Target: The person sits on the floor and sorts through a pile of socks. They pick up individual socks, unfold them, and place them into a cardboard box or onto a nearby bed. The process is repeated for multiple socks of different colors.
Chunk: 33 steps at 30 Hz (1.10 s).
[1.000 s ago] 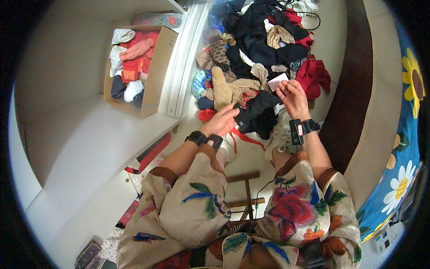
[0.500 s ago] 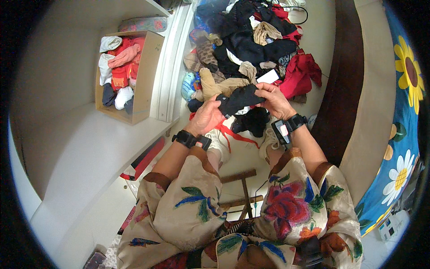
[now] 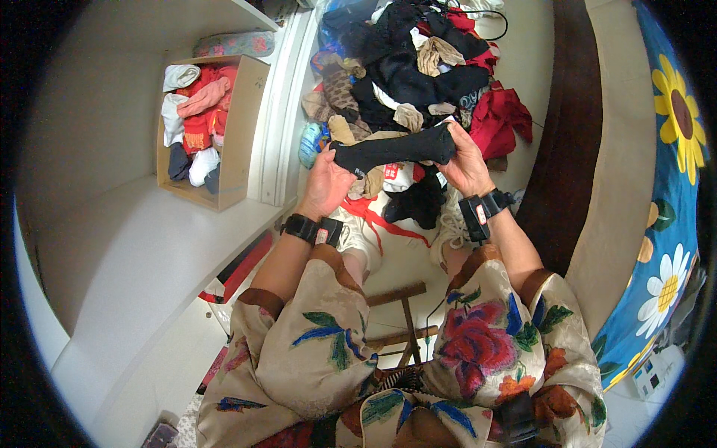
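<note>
A black sock (image 3: 392, 150) is stretched sideways between my two hands, above the near edge of a clothes heap. My left hand (image 3: 327, 183) grips its left end, and my right hand (image 3: 467, 160) pinches the right end at the thumb. Under and beyond the sock lies the heap of socks and garments, mostly black (image 3: 407, 78), with tan socks and a red garment (image 3: 502, 119) on its right side. Another black piece (image 3: 414, 203) lies on the floor near my shoes, beside a red strip of cloth (image 3: 377, 220).
A cardboard box (image 3: 250, 134) holding rolled socks and red cloth stands on a white shelf (image 3: 216, 231) at left. A dark wooden board (image 3: 560, 142) runs along the right, next to a bed with a blue flowered cover (image 3: 676, 216). A black cable (image 3: 508, 30) curls behind the heap.
My hands have moved apart, pulling the black sock out to a longer, flatter shape. A white piece with a red patch now shows beneath it.
</note>
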### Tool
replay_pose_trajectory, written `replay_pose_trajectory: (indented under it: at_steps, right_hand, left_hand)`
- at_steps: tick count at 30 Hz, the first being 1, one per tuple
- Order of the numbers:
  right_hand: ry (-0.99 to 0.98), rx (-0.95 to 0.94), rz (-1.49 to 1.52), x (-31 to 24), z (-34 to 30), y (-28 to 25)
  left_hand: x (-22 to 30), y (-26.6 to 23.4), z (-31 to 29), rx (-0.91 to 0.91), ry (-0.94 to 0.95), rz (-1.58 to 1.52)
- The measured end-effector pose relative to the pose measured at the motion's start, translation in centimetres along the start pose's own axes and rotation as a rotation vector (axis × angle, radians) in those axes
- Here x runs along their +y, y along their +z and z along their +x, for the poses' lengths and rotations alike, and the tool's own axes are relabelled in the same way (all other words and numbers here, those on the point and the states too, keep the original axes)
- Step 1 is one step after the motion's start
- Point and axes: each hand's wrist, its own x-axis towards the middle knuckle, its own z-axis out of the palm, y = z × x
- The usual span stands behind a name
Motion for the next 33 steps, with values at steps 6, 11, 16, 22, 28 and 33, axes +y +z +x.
replay_pose_trajectory:
  at_steps: [6,11,16,22,28,33]
  right_hand:
    - [0.004,-0.127,-0.121,-0.4,-0.7,1.4]
    - [-0.051,-0.106,-0.453,-0.1,-0.2,1.4]
    - [-0.247,-0.003,-0.774,0.4,0.0,1.0]
    - [-0.376,0.02,-0.983,0.8,0.2,-0.1]
    - [-0.397,0.045,-0.933,1.4,0.2,-0.3]
    - [-0.479,0.025,-1.087,0.7,0.2,-0.6]
  left_hand:
    - [0.0,0.8,-0.1,-0.057,-0.111,-0.094]
    - [1.0,2.4,-0.5,-0.122,-0.076,-0.041]
    - [0.8,2.8,-0.7,-0.1,-0.073,-0.044]
    - [0.3,2.6,-0.5,-0.045,-0.03,0.004]
    - [0.4,3.0,-0.5,-0.042,-0.082,-0.033]
    - [0.3,2.5,-0.2,-0.008,-0.104,-0.109]
